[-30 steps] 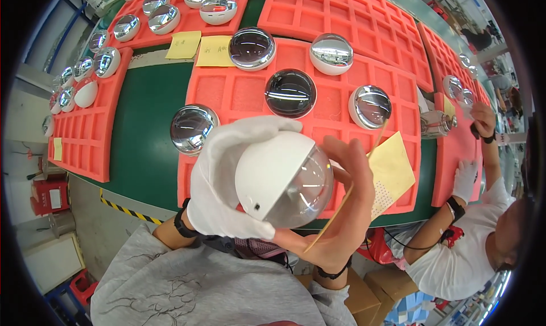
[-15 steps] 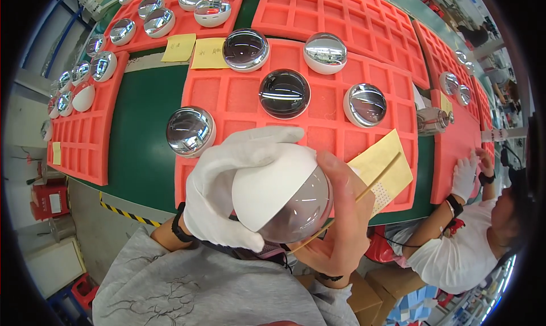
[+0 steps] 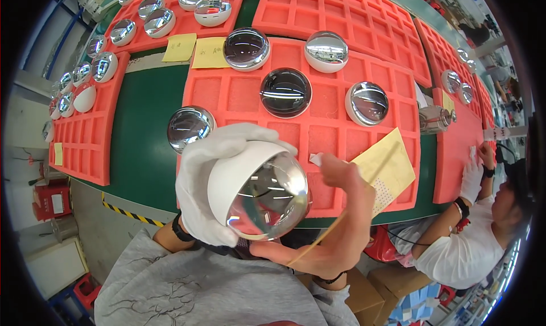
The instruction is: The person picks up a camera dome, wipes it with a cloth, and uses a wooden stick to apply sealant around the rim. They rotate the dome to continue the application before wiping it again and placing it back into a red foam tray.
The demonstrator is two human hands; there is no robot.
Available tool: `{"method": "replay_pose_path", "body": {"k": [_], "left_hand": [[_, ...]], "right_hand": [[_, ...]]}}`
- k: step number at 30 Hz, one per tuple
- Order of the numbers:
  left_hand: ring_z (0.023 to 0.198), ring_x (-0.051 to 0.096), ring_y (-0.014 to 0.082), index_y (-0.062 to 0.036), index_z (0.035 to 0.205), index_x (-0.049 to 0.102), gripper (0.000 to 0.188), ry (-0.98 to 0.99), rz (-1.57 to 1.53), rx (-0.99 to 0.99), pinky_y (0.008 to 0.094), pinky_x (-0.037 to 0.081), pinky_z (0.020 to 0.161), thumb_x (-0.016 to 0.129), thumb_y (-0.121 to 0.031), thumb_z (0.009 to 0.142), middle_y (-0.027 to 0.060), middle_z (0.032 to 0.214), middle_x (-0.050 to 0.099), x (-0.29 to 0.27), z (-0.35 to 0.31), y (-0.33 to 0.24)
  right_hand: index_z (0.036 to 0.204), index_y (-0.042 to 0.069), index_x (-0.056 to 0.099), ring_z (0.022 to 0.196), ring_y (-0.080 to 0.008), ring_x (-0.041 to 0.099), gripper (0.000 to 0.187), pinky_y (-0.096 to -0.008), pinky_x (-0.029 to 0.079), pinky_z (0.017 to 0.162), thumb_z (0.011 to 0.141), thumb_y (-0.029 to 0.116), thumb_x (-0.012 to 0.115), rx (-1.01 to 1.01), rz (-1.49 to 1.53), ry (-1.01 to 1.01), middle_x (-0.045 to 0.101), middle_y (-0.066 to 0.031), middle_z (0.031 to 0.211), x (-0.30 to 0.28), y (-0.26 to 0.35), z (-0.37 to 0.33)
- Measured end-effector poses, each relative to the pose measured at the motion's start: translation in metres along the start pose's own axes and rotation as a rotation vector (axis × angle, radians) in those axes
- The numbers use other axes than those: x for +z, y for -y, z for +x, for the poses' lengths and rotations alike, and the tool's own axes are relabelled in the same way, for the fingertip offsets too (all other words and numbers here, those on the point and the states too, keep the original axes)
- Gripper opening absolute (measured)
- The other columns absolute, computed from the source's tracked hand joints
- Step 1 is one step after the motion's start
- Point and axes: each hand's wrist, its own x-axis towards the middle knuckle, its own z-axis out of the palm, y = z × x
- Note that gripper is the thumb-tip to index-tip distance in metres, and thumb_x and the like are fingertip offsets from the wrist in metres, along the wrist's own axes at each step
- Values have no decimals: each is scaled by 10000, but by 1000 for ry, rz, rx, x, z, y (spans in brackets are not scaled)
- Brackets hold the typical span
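My left hand [image 3: 199, 178], in a white glove, is wrapped round a ball-shaped dome unit [image 3: 273, 195] with a white shell [image 3: 230, 181] on one side and a clear dome on the other. The clear side faces right and up. My bare right hand [image 3: 347, 229] is beside it, holding a thin wooden stick [image 3: 318, 241] that slants across the palm. A small white scrap [image 3: 315, 159] shows at a raised fingertip. The lower digit reaches under the globe; whether it touches is hard to tell.
A red foam tray [image 3: 233, 93] ahead carries several mirrored domes [image 3: 286, 93] and a yellow paper [image 3: 392, 164]. More foam trays [image 3: 347, 19] surround it on the green table [image 3: 142, 127]. A glass jar [image 3: 435, 119] stands right of the tray, near a co-worker's gloved hand [image 3: 471, 181].
The dome unit has shifted left and turned, bringing more of its clear side up. My right hand's upper fingers have come off it, and a white scrap now shows at a fingertip.
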Motion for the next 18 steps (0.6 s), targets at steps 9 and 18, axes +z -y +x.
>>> {"method": "replay_pose_path", "body": {"k": [9, 18], "left_hand": [[1203, 558, 505, -27, 1392, 410, 855, -85, -18, 217, 544, 511, 969, 868, -367, 755, 373, 1323, 493, 20, 1, 16], [1213, 552, 503, 5, 1420, 421, 840, 309, 39, 56, 541, 497, 977, 834, -353, 782, 374, 1353, 477, -16, 0, 10]], "right_hand": [[1271, -101, 561, 1043, -349, 666, 685, -379, 547, 872, 750, 221, 866, 17, 63, 3, 662, -256, 1192, 9, -1, 1], [1358, -23, 515, 1103, -388, 642, 710, -449, 476, 977, 759, 177, 841, -335, -96, 128, 681, -239, 1179, -5, -8, -2]]}}
